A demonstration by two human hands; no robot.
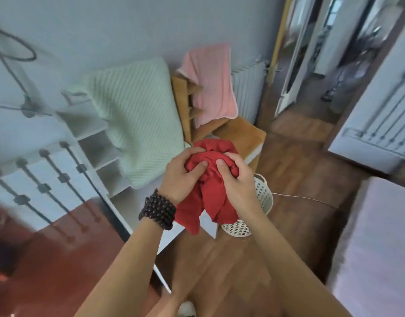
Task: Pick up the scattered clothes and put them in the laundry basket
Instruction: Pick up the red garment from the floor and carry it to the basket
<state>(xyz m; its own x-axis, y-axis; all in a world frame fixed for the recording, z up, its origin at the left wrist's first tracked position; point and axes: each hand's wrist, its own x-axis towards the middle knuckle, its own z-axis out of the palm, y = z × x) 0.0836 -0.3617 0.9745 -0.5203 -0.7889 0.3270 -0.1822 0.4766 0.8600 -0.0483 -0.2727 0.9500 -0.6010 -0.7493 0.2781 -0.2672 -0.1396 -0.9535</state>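
A bunched red garment [208, 197] hangs in front of me, gripped from both sides. My left hand [181, 177], with a dark bead bracelet on the wrist, clutches its left part. My right hand [238, 179] clutches its right part. Below and behind the garment stands a white perforated laundry basket [264, 197] on the wooden floor, partly hidden by my right arm and the cloth. A pale green knitted cloth [137, 120] drapes over the white shelf unit. A pink towel [213, 83] hangs over a wooden chair's back.
The wooden chair [245, 133] stands just behind the basket. A white shelf unit [91, 131] with a dark metal rack is on the left. A radiator [249, 90] lines the wall. A white bed or cabinet [375, 248] sits at right. A thin cord [304, 199] crosses the floor.
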